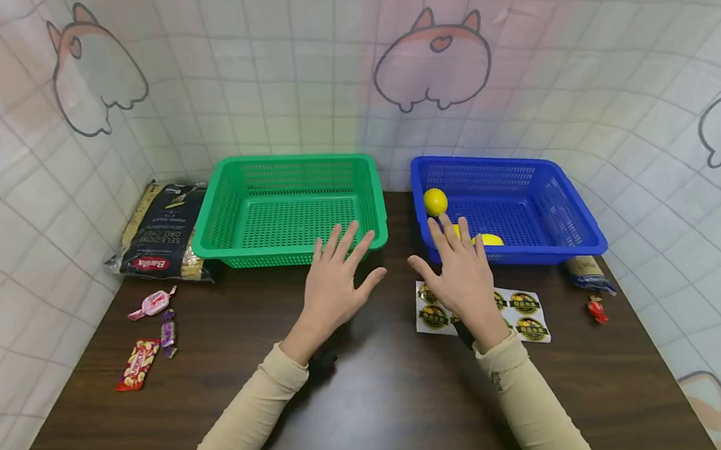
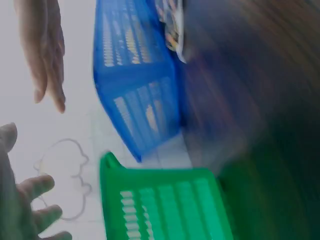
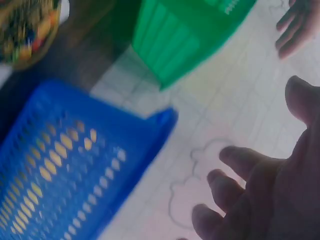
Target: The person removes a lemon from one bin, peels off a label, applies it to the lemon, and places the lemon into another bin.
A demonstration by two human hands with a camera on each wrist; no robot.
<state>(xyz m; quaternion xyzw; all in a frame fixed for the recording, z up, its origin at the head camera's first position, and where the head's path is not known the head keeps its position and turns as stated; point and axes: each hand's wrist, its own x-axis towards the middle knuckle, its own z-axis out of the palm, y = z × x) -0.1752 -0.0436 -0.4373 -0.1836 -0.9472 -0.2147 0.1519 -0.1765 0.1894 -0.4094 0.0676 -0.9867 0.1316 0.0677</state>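
My left hand (image 1: 334, 287) is held over the table before the green basket (image 1: 214, 243), fingers spread and holding nothing. Its fingertips overlap the basket's front rim in the head view. My right hand (image 1: 463, 281), also with spread fingers and nothing in it, is above a sheet of round stickers (image 1: 529, 317), partly covering it. The right fingertips overlap the front rim of the blue basket (image 1: 545, 253). Inside that basket are a yellow round fruit (image 1: 435, 201) and more yellow fruit (image 1: 490, 239) at the front, partly hidden by the hand and rim.
A pasta bag (image 1: 161, 228) lies left of the green basket. Nearer are a pink wrapped candy (image 1: 154, 303), a purple one (image 1: 168, 333) and a red snack packet (image 1: 138, 364). By the blue basket's right corner are a partly hidden packet (image 1: 588, 273) and a red candy (image 1: 597, 310).
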